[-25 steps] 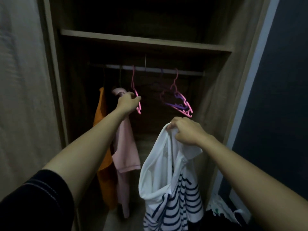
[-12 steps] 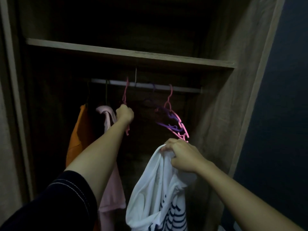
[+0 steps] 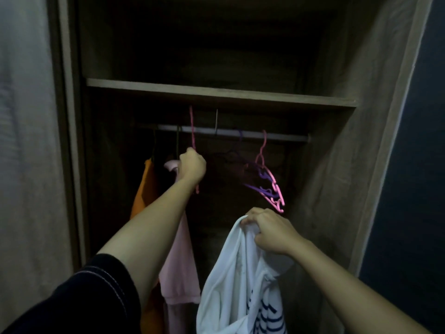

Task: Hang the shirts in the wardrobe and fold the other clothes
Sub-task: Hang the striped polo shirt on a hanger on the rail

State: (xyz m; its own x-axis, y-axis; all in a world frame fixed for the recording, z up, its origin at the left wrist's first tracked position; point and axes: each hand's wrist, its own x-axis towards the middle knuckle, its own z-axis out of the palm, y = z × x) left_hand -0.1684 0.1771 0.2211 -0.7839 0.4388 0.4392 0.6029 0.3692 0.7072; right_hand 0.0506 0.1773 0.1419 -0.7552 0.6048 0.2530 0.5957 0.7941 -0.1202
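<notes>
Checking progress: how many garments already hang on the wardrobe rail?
2: an orange garment at the left end of the rail and a pink garment just right of it. The dark interior could hide others.

There is open room along the rail (image 3: 277, 137) right of the fingers of the left hand (image 3: 192, 168), up to the bunched hangers (image 3: 272, 186). The pink shirt (image 3: 178, 261) and orange garment (image 3: 144, 189) crowd their left.

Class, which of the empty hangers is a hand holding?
The pink hanger beside the pink shirt, gripped by the left hand; the pink-and-purple bunch hangs untouched on the rail.
</notes>
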